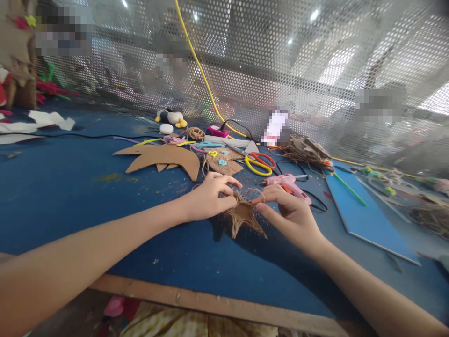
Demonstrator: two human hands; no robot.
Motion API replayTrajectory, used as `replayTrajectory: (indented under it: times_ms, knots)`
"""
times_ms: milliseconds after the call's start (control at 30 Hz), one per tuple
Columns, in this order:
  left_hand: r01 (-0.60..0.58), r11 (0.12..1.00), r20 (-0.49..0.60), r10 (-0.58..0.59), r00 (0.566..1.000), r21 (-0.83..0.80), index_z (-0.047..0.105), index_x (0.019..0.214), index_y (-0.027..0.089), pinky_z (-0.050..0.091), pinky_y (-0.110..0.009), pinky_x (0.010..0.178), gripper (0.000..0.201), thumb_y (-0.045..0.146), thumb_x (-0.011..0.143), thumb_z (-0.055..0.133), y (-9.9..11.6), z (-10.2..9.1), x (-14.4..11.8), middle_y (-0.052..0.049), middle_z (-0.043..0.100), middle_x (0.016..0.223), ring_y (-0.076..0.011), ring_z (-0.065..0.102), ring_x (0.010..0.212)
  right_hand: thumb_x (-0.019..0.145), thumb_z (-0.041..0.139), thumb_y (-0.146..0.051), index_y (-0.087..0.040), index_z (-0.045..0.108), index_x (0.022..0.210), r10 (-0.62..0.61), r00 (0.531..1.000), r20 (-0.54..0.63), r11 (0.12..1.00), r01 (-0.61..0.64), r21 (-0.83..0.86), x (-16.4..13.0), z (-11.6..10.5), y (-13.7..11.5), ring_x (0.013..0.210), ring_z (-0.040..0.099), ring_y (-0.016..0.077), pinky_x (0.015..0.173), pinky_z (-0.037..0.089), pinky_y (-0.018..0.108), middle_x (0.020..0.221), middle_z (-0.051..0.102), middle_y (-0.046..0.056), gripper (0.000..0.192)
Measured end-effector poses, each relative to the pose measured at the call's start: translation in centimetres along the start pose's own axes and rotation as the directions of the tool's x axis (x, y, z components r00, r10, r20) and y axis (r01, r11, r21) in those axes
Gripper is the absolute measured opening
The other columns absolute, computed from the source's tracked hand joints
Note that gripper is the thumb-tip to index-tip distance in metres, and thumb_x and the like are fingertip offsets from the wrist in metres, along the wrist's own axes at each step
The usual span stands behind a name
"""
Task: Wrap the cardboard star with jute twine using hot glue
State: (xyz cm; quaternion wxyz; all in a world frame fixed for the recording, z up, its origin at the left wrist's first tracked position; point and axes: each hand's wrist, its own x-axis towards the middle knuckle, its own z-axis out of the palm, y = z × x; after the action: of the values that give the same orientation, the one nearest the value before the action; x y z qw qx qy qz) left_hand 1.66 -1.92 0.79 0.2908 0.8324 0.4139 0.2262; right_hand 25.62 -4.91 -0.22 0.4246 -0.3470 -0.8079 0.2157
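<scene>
My left hand (210, 196) pinches the twine-wrapped star (242, 216) at its left edge, low over the blue tabletop (70, 196), right hand (291, 213) fingers closed on its twine loop, pink glue gun (289, 183) just behind.

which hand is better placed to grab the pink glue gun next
Right, most likely. The right hand pinches the jute-wrapped star just in front of the pink glue gun, while the left hand presses the star's far side, farther from it.
</scene>
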Motion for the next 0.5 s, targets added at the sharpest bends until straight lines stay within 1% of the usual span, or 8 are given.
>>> replayTrajectory:
  times_ms: [133,200,267,367,433,500]
  knots:
    - [-0.04,0.998,0.065,0.036,0.997,0.054,0.074,0.073,0.023,0.03,-0.054,0.118,0.016,0.028,0.082,0.062,0.0,0.2,-0.2,0.002,0.064,0.137,-0.033,0.041,0.131,0.093,0.067,-0.028,-0.026,0.073,0.096,0.001,1.0,-0.01,1.0,-0.001,0.009,0.0,0.1,0.0,0.091,0.063,0.019,0.094,0.05,0.042,0.091,0.073,0.002,0.007]
    - [-0.051,0.992,0.074,0.042,0.996,0.113,0.075,0.076,0.024,0.029,-0.056,0.118,0.013,0.031,0.083,0.066,0.0,0.5,-0.3,0.001,0.064,0.135,-0.0342,0.041,0.131,0.093,0.068,-0.029,-0.026,0.073,0.095,0.009,1.0,0.0,1.0,-0.009,0.009,0.0,0.2,0.0,0.09,0.063,0.0192,0.094,0.05,0.043,0.09,0.073,0.002,0.006]
    - [-0.064,0.984,0.038,0.058,0.998,0.168,0.077,0.085,0.025,0.03,-0.057,0.117,0.011,0.033,0.083,0.069,0.0,0.7,-0.4,-0.003,0.063,0.135,-0.0355,0.039,0.132,0.092,0.069,-0.03,-0.025,0.074,0.095,0.021,1.0,0.009,1.0,-0.021,0.009,-0.1,0.2,-0.1,0.091,0.064,0.0198,0.093,0.051,0.042,0.09,0.073,0.003,0.007]
    - [-0.087,0.98,-0.04,0.096,0.995,0.179,0.075,0.104,0.025,0.03,-0.058,0.117,0.022,0.034,0.083,0.072,0.1,0.8,-0.6,-0.007,0.057,0.14,-0.036,0.036,0.136,0.09,0.072,-0.031,-0.025,0.075,0.094,0.059,0.998,0.009,0.998,-0.059,0.001,-0.1,0.3,0.0,0.092,0.065,0.0209,0.088,0.053,0.041,0.092,0.074,0.003,0.008]
    - [-0.121,0.981,-0.06,0.132,0.989,0.154,0.074,0.105,0.026,0.03,-0.058,0.118,0.023,0.037,0.084,0.072,0.2,0.8,-0.7,-0.007,0.052,0.144,-0.0356,0.033,0.138,0.088,0.075,-0.032,-0.026,0.075,0.093,0.088,0.996,-0.006,0.996,-0.088,0.013,-0.1,0.4,0.1,0.092,0.067,0.0215,0.087,0.054,0.041,0.094,0.076,0.003,0.008]
    - [-0.167,0.977,-0.062,0.176,0.982,0.132,0.075,0.1,0.027,0.03,-0.058,0.118,0.02,0.04,0.085,0.074,0.4,1.0,-0.7,-0.005,0.05,0.146,-0.0352,0.032,0.139,0.086,0.077,-0.031,-0.026,0.075,0.092,0.106,0.994,-0.012,0.994,-0.106,0.032,-0.1,0.5,0.1,0.092,0.068,0.0219,0.087,0.056,0.041,0.096,0.077,0.003,0.008]
